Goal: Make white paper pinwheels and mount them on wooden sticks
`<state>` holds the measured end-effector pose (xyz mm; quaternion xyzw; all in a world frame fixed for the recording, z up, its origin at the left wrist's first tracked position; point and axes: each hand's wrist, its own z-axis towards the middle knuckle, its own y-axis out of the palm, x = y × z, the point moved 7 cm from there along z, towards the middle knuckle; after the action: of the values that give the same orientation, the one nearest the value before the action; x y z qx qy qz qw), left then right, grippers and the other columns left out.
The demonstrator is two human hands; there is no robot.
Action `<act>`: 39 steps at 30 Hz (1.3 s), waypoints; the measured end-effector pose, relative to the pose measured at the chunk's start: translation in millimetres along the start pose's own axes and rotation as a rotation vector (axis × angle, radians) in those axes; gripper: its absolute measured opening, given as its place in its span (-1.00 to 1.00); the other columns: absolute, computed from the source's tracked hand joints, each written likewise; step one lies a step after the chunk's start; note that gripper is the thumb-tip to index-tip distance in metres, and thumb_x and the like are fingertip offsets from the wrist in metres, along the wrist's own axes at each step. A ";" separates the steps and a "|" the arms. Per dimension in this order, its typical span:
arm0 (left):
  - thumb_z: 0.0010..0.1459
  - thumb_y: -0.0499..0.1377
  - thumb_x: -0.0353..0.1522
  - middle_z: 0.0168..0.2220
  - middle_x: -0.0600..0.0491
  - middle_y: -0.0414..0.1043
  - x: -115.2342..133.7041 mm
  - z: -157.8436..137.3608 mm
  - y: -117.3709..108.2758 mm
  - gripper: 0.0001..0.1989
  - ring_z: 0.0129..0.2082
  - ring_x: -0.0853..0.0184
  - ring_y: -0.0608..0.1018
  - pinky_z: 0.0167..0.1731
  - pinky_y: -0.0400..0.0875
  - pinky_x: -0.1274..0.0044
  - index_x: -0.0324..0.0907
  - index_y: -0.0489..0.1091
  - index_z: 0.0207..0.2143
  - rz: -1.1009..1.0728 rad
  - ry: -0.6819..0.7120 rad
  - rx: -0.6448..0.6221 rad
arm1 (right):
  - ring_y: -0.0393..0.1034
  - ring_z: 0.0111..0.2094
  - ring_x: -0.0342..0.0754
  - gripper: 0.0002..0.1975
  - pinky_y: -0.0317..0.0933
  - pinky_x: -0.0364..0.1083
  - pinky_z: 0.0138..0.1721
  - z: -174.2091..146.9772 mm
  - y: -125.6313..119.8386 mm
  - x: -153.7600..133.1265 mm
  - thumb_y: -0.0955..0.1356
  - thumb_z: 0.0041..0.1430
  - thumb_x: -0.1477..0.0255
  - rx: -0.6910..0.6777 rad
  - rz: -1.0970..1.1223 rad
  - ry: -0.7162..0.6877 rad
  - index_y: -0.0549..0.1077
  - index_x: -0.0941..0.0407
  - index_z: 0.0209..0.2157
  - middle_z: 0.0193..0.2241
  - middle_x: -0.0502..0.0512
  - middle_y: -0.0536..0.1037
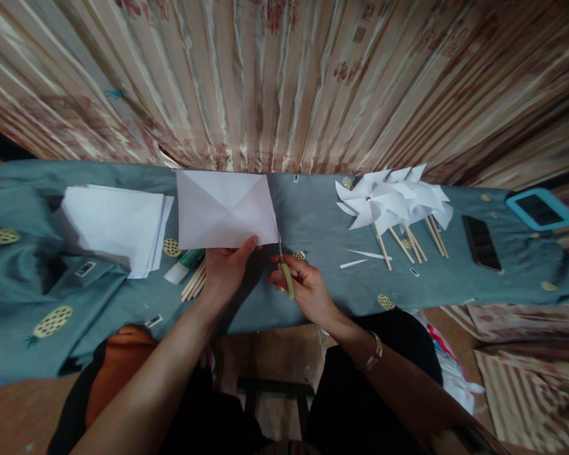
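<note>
A creased sheet of white paper [208, 218] is in my left hand [227, 268], thumb on top near the lower edge and the other fingers hidden underneath. Fold lines cross diagonally at its middle. My right hand [306, 284] is closed around the yellow-green handles of a pair of scissors [288, 281]. Their blades point away from me and lie along the paper's right edge, where a thin strip seems partly split from the sheet. Just below the paper, by my left hand, lie several wooden sticks [195, 281] and a green and white box-like item [184, 265].
Left of me lies a stack of white paper [114, 221]. Several paper pinwheels [393, 199] on sticks rest to the right, with thin paper strips [360, 254] in front. Beyond them are a black phone [482, 243] and a blue-framed tablet [540, 210]. A curtain [265, 82] hangs behind the cloth-covered table [313, 215].
</note>
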<state>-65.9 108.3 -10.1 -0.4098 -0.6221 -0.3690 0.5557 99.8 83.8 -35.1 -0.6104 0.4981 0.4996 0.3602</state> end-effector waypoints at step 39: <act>-0.07 0.29 -0.22 -0.36 -0.03 0.58 -1.8 -14.1 6.7 -0.80 -0.32 0.17 0.58 -0.16 0.46 0.38 -0.16 0.45 -0.43 0.156 0.039 -0.039 | 0.42 -0.54 -0.15 -0.63 0.31 -0.16 -0.49 -9.0 -11.8 2.2 0.50 -0.02 0.12 0.044 0.013 0.020 0.50 0.07 -0.25 -0.53 -0.06 0.53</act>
<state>-54.2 97.9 -10.2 -0.4605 -0.5702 -0.3445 0.5867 113.5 77.7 -35.7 -0.6039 0.5164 0.4848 0.3655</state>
